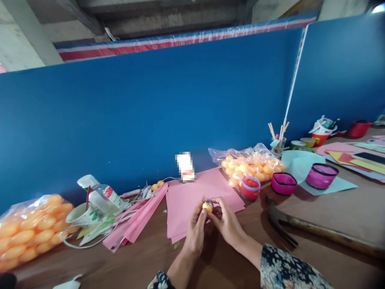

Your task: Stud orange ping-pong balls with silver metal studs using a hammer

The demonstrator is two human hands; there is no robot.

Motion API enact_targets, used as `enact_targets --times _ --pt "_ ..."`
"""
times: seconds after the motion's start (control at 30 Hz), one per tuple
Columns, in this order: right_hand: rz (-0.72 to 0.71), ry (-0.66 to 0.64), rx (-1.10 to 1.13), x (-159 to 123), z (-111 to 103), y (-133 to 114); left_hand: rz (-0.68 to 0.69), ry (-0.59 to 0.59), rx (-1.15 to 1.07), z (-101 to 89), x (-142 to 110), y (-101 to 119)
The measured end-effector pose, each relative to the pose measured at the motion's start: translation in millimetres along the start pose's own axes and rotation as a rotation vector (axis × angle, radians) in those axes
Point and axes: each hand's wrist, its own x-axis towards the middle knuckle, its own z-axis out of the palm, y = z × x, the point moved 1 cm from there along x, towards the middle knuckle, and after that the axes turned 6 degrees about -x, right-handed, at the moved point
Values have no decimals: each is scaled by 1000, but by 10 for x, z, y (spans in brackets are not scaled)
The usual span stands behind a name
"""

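Observation:
Between the fingertips of both hands is a small yellow ball with a shiny silvery part on its upper right side. My left hand pinches it from the left, thumb in front. From the other side, the fingers of my right hand close on the silvery part; what that part is, I cannot make out. Just beyond the hands lie pink paper sheets on the brown table. A small red and lilac tub stands beyond my right hand.
A hammer lies at right, near two magenta fabric cups. Bags of orange balls stand at left and at back. Pink strips, a plastic bottle and a cable lie left. A blue partition rises behind.

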Motion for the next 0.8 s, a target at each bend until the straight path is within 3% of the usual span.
enact_targets --times 0.13,0.47,0.8 --pt "4 -27 22 17 -18 -20 -90 -15 -203 7 11 -15" --pt "-85 -59 -12 40 -27 -49 -74 66 -166 -38 51 0" --pt "-109 -84 -36 20 -44 -114 -57 58 -131 3 46 3"
